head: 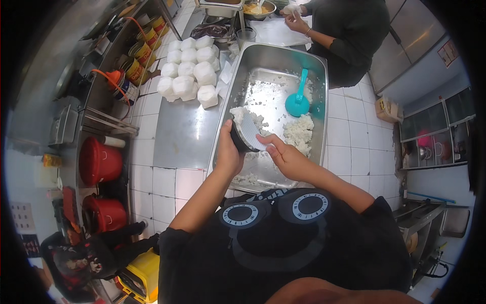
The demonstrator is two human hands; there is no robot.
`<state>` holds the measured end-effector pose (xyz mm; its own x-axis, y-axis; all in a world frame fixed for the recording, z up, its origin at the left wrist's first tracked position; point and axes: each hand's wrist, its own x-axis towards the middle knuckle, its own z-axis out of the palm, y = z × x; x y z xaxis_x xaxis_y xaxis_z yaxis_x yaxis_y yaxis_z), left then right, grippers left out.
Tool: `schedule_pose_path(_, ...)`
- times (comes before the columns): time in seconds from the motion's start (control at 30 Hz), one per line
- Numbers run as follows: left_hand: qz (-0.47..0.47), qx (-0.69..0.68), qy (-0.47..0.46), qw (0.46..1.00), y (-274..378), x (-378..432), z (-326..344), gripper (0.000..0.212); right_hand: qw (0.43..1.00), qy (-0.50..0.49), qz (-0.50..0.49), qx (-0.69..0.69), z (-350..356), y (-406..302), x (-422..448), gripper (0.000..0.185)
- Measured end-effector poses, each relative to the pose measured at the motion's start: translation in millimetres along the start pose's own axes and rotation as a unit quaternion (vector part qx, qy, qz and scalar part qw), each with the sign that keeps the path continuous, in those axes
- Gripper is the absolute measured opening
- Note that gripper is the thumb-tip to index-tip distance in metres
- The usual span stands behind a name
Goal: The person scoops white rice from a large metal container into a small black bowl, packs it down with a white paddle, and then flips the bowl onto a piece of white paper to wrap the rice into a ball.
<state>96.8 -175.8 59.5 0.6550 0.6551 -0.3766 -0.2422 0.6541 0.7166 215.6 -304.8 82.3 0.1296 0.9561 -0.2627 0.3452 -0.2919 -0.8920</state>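
Observation:
My left hand [228,154] grips a black bowl [238,139], tilted over the near left part of a deep steel pan [325,125]. A pale ribbed rice paddle [250,131] is in my right hand [286,156], its blade lying across the bowl's mouth. White cooked rice [238,113] shows at the bowl's far edge; the paddle hides most of the inside. Inside the pan, a heap of rice [299,133] lies along the right side, with loose grains over the bottom. A teal rice scoop [297,103] rests beyond that heap, handle pointing away from me.
Several white paper-wrapped bundles [186,72] are stacked on the steel table [182,133] left of the pan. Beyond the pan stand a clear cup [246,36] and white sheets [279,32]. A co-worker's hands [298,23] hold a white bundle. Red buckets [100,161] sit under the left shelf.

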Motion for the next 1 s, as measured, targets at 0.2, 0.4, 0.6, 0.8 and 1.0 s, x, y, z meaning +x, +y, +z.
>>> schedule_pose_path(0.2, 0.091, 0.060, 0.029, 0.994, -18.6, 9.1, -13.4, 0.041, 0.995, 0.035, -0.021, 0.093, 11.3, 9.0, 5.3, 0.038)
schedule_pose_path(0.4, 0.139, 0.137, 0.051, 0.979, -37.3, 7.6, -21.7, 0.041, 0.994, 0.091, 0.009, 0.055, 17.6, 4.9, 10.6, 0.038)
schedule_pose_path(0.6, -0.091, -0.021, 0.032, 0.995, -30.3, -16.3, 0.4, 0.055, 0.983, 0.029, 0.157, 0.092, -26.9, 8.6, 6.9, 0.036)
schedule_pose_path(0.8, -0.179, 0.001, 0.042, 0.983, -13.0, -24.5, 4.3, 0.057, 0.995, 0.064, 0.002, -0.080, -9.8, -7.5, -13.1, 0.038)
schedule_pose_path(1.0, -0.117, 0.020, 0.005, 0.993, -25.0, -34.6, -18.6, 0.057, 0.993, 0.023, 0.044, -0.105, -12.9, 39.4, -20.4, 0.037)
